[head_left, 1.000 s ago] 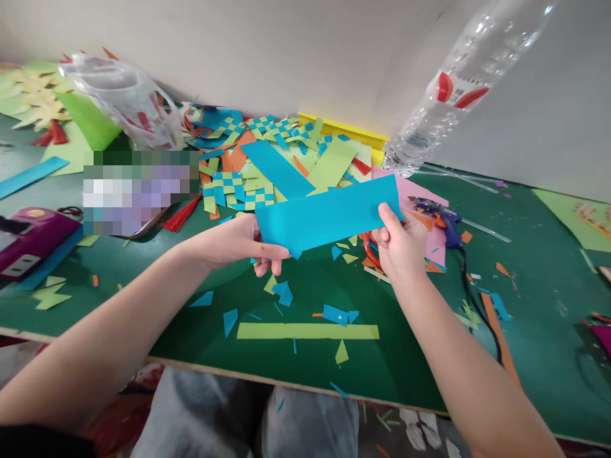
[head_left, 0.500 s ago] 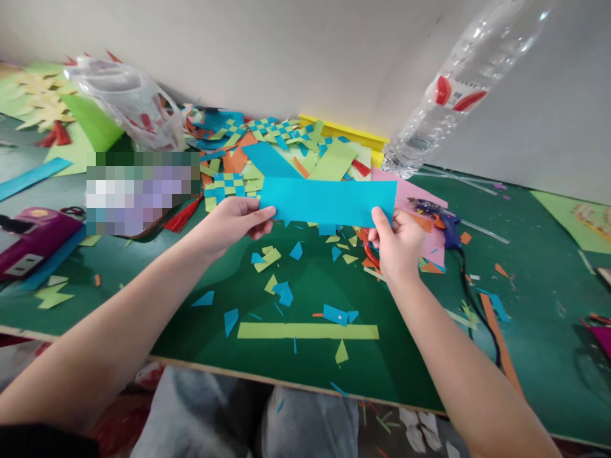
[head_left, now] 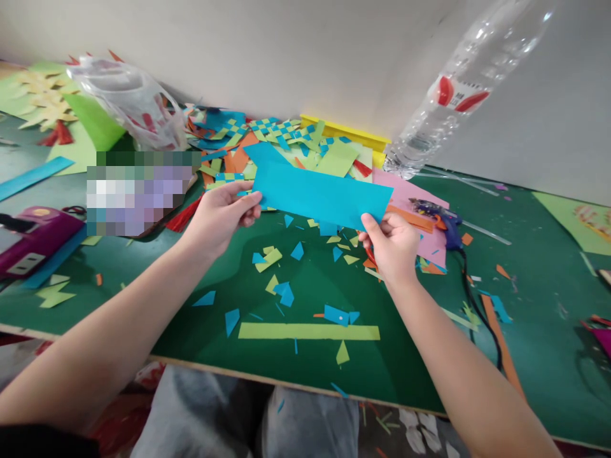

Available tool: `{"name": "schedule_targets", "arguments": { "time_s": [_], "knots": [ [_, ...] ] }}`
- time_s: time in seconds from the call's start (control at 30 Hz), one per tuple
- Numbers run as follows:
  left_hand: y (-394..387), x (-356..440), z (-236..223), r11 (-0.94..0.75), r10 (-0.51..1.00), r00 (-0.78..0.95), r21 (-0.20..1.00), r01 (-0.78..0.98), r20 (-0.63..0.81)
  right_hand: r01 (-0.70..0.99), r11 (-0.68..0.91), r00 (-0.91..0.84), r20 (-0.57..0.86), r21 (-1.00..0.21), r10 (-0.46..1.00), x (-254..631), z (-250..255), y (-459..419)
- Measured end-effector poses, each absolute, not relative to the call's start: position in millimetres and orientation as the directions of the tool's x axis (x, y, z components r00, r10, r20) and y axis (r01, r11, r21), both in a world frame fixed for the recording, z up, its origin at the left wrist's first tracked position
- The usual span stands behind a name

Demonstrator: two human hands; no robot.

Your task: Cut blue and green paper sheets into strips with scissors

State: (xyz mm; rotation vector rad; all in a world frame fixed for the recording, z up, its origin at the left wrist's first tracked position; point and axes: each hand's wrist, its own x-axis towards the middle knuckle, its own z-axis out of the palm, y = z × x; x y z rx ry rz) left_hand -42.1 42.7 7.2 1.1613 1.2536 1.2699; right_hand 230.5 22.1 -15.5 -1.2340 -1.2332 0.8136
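Between my hands, above the green tabletop, I hold a wide strip of blue paper. My left hand pinches its left end between thumb and fingers. At the lower right corner my right hand grips it the same way. The strip slopes, its left end higher than the right. Part of a red handle shows behind my right fingers; what it belongs to is mostly hidden. Nearer me on the table lies a long light-green paper strip. Small blue and green paper scraps are strewn below my hands.
A heap of woven blue-green paper pieces lies at the back. A clear plastic bottle stands at right rear, near a blue glue gun with a black cord. At left are a plastic bag and a purple power strip.
The blue paper has tilted: its left end rose with my left hand, while my right hand moved slightly left and down. Both hands keep their hold. The table items stay put.
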Motion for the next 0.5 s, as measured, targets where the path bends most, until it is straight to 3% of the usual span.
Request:
{"name": "schedule_targets", "arguments": {
  "time_s": [0.07, 0.17, 0.23, 0.3, 0.37, 0.4, 0.5],
  "knots": [
    [41.6, -43.0, 10.2, -0.004, 0.993, -0.117, 0.997, -0.083, -0.006, 0.139, 0.2, 0.233, 0.228, -0.97, 0.945, 231.7, -16.3, 23.6],
    [34.3, -43.1, 16.0, -0.084, 0.996, -0.044, 0.991, -0.106, 0.08, 0.07, 0.23, 0.322, 0.24, -0.971, 0.916, 236.1, -18.5, 28.3],
    [26.5, -39.0, 17.1, -0.263, 0.964, 0.057, 0.964, 0.042, 0.261, 0.038, 0.251, 0.361, 0.248, -0.967, 0.899, 238.9, -20.2, 31.6],
    [17.7, -30.1, 14.2, -0.501, 0.852, 0.34, 0.81, 0.305, 0.399, 0.026, 0.251, 0.368, 0.242, -0.968, 0.898, 240.2, -21.8, 33.5],
    [9.0, -17.9, 7.7, -0.75, 0.576, 0.721, 0.6, 0.278, 0.386, 0.023, 0.24, 0.356, 0.232, -0.971, 0.905, 240.0, -22.9, 33.9],
    [4.9, -11.6, 3.6, -0.813, 0.453, 0.836, 0.528, 0.246, 0.308, 0.021, 0.237, 0.35, 0.23, -0.971, 0.908, 239.6, -23.3, 33.7],
    [-4.5, 2.1, -8.8, -0.88, 0.278, 0.953, 0.428, 0.203, 0.118, 0.011, 0.243, 0.337, 0.232, -0.97, 0.912, 237.9, -23.3, 32.7]
  ]
}}
